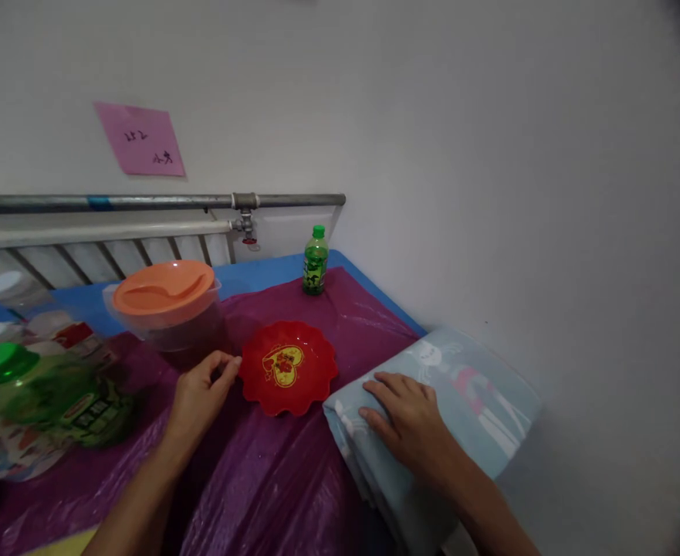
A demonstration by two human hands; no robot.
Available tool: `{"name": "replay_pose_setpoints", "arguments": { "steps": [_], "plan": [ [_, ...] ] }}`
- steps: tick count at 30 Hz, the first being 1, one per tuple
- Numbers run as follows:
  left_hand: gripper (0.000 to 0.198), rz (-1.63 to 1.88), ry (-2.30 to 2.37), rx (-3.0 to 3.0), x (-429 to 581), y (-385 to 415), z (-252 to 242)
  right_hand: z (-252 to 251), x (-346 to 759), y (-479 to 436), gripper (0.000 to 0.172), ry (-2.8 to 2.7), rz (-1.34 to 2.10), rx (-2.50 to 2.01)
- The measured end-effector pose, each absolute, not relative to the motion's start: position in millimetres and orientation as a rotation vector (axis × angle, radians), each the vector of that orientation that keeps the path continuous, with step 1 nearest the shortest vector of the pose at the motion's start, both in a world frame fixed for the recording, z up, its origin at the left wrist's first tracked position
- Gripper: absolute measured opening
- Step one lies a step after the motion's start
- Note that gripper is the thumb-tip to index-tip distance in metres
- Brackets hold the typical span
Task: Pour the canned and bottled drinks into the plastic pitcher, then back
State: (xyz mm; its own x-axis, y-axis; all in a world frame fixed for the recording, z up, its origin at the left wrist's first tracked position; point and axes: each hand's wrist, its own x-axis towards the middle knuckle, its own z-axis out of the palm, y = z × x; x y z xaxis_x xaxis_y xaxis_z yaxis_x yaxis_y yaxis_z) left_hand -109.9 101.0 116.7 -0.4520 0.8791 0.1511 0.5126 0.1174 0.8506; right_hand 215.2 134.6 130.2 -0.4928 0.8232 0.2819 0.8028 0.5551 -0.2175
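Observation:
A red scalloped plate (289,367) with a yellow heart design lies on the purple plastic cover (270,479). My left hand (201,394) pinches the plate's left rim between thumb and fingers. My right hand (406,417) rests flat, fingers stretched out, on top of a folded pale blue cloth (472,401) with a cartoon print at the table's right side.
A clear container with an orange lid (166,305) stands behind my left hand. A small green bottle (315,261) is at the back by the wall. A large green-capped jug (44,394) and other jars sit at the left. A metal pipe (143,202) runs along the wall.

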Motion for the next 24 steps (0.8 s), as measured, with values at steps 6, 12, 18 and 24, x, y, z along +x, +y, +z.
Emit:
{"name": "replay_pose_setpoints", "arguments": {
  "steps": [6,12,18,24],
  "plan": [
    [0.039,1.265,1.999,1.408,-103,98,121,111,226,113,0.033,-2.459,0.070,-1.348],
    [0.041,1.214,2.002,1.432,-103,99,118,118,232,109,0.031,-2.469,0.046,-1.310],
    [0.042,1.169,2.005,1.428,-103,101,115,146,214,113,0.032,-2.462,-0.042,-1.331],
    [0.041,1.189,2.017,1.449,-102,100,119,238,147,155,0.039,-2.250,0.105,-1.088]
  ]
}}
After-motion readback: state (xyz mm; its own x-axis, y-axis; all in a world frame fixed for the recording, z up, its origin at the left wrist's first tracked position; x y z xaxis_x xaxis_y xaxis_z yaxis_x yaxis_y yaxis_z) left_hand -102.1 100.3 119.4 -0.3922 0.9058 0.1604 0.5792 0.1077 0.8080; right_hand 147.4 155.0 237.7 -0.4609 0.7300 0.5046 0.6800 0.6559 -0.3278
